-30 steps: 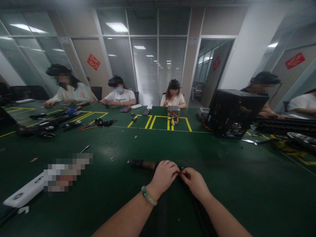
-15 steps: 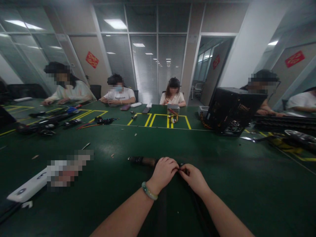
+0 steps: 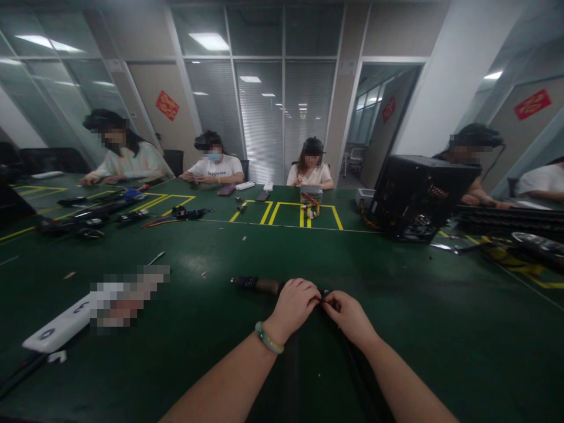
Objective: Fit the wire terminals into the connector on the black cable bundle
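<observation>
A dark cylindrical object lies crosswise on the green table, with a brownish middle part and a small shiny tip at its left end. My left hand is closed over its right part, the palm hiding what lies beneath. Close beside it, the thumb and fingers of my right hand pinch together at something small and dark, too hidden to name. The fingertips of both hands nearly meet there. From under my right hand a long black strip or cable runs toward the near edge.
At left lies a white power strip, partly blurred out. Black cables and parts lie farther back. A black computer case stands at right. Across the table sit several people, near a power supply with coloured wires.
The view has shifted slightly, so the whole scene sits a little to the right. Both hands keep nearly the same pose at the dark cylindrical object.
</observation>
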`<state>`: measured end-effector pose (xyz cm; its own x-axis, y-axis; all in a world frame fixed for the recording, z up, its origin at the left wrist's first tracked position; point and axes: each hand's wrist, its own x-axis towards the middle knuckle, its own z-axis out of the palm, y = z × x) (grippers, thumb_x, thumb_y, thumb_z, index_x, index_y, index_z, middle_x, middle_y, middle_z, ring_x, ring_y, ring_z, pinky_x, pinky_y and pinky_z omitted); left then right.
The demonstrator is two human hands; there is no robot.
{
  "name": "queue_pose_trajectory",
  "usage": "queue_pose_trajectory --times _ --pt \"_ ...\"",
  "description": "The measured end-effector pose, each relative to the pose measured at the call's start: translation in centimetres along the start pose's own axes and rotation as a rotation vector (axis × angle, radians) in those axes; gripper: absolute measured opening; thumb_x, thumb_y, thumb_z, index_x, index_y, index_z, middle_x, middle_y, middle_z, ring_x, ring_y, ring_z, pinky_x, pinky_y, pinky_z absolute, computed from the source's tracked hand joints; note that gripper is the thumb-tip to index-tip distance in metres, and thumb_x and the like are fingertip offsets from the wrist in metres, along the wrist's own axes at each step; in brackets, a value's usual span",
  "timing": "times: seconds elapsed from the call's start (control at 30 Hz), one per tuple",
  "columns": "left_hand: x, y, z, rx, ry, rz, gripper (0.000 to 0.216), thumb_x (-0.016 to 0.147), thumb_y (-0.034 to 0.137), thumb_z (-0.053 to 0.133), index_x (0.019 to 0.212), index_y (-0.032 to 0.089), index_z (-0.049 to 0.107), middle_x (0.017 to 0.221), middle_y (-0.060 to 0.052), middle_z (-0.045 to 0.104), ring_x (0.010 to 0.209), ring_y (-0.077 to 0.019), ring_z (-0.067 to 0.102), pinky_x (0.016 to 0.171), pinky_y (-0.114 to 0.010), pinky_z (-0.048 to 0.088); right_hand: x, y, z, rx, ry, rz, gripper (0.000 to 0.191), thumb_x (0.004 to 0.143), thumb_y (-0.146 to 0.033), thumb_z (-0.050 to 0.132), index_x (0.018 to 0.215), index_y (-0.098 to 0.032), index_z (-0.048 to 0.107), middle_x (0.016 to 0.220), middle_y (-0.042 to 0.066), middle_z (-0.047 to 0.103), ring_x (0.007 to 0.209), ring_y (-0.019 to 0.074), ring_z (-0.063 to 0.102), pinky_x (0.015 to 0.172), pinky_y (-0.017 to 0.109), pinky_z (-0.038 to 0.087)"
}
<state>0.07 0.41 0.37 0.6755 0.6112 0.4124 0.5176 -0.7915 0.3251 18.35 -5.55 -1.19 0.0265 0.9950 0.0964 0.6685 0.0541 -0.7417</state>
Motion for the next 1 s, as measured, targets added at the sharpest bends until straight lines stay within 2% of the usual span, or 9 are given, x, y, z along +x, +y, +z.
queue_pose_trajectory --times 0.3,1.0 --pt "0.03 0.01 0.04 0.001 -0.001 -0.006 0.009 0.09 0.02 0.06 0.095 0.025 0.066 0.102 0.001 0.064 0.101 -0.0182 0.054 0.091 -0.036 0.038 0.1 -0.31 -0.11 -0.028 0.035 -0.048 0.01 0.085 -0.025 0.056 0.081 -0.021 0.065 0.08 0.0 0.063 0.071 0.0169 0.058 0.064 0.026 0.041" --pt "0.72 -0.34 -0.1 -0.011 -0.045 -0.009 0.011 0.089 0.019 0.061 0.098 0.025 0.064 0.1 0.001 0.065 0.098 -0.019 0.054 0.088 -0.035 0.038 0.97 0.05 0.16 -0.054 0.061 -0.017 0.01 0.086 -0.024 0.057 0.082 -0.022 0.066 0.082 0.0 0.063 0.073 0.0167 0.059 0.064 0.025 0.041"
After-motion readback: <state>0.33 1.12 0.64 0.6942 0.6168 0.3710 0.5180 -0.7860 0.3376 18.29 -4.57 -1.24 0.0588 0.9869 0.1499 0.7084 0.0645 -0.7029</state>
